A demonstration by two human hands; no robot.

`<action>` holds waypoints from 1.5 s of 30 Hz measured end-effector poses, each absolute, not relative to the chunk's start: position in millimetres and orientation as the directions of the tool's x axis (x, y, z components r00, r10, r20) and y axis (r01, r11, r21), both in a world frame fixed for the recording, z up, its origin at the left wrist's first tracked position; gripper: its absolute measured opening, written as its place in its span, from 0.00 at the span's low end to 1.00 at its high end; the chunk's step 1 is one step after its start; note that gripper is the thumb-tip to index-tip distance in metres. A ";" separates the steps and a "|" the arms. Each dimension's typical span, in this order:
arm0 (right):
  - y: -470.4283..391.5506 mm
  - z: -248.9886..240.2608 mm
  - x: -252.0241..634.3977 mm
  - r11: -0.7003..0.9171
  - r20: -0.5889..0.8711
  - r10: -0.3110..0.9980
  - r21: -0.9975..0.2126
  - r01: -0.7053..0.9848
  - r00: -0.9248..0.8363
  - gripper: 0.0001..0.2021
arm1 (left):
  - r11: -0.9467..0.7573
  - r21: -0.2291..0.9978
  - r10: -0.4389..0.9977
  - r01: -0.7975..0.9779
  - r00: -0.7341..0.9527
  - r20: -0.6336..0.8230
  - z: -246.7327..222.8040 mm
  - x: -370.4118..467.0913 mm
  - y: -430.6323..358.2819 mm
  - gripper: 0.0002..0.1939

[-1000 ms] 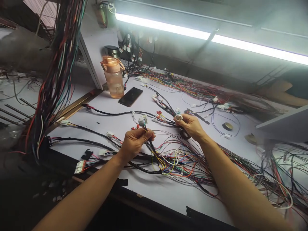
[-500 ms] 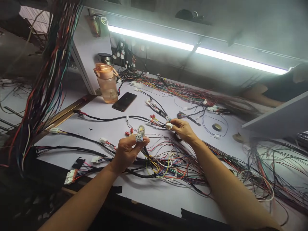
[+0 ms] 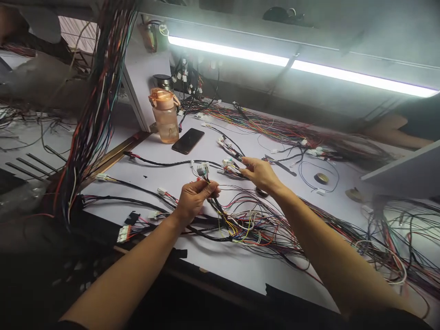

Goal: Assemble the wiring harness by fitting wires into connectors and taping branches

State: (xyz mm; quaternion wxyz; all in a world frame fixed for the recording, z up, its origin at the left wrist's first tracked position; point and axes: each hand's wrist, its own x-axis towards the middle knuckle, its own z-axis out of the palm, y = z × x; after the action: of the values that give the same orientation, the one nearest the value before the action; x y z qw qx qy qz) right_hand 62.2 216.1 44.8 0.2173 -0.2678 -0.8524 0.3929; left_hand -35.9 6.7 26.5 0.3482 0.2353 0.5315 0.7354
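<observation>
1. The left grip (image 3: 195,198) is closed, thumb against forefinger, pinching the wires (image 3: 207,182) just under the grey connector (image 3: 202,168).
2. The grey connector stands up out of that pinch, its head pointing upward and toward the tabletop's (image 3: 237,277) far edge, its wired end down.
3. Its long axis runs roughly in line with the wires, which drop below the hand and slant right, toward the near edge, into the loose bundle (image 3: 254,224).
4. It is held above the tabletop, left of the middle, between the near and far edges.
5. The right grip (image 3: 261,175) points toward the left edge, thumb and forefinger a little apart at the black branches (image 3: 233,150); whether it pinches one, I cannot tell.
6. A pale connector (image 3: 227,162) lies just beside those fingertips.
7. Toward the far left corner, the phone (image 3: 188,140) lies flat near the upright bottle (image 3: 167,121).
</observation>
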 end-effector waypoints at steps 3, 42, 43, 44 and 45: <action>177.8 67.3 58.1 0.695 0.252 0.444 -0.703 0.153 -0.860 0.16 | -0.189 0.942 0.781 -0.279 -0.623 -0.028 23.7 -36.9 6.6 0.14; 228.0 62.1 145.5 0.674 0.127 0.628 -0.582 0.455 -0.768 0.13 | -0.209 0.830 0.818 -0.517 -0.558 -0.141 25.9 0.1 22.8 0.18; 234.9 57.5 155.3 0.724 0.127 0.598 -0.510 0.465 -0.791 0.10 | -0.217 0.837 0.814 -0.502 -0.567 -0.129 24.7 0.4 23.7 0.18; 239.8 51.9 163.2 0.779 0.116 0.546 -0.434 0.452 -0.830 0.09 | -0.225 0.841 0.810 -0.492 -0.574 -0.119 23.3 0.5 24.4 0.17; 243.2 45.9 169.0 0.828 0.099 0.491 -0.364 0.427 -0.866 0.11 | -0.232 0.840 0.808 -0.490 -0.578 -0.114 22.1 0.3 24.8 0.17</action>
State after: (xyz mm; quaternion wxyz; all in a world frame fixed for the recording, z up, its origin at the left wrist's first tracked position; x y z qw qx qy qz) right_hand 169.0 243.2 45.9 0.0945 -0.2413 -0.9512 0.1674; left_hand 0.3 24.8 22.1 0.4244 0.1761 0.4516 0.7648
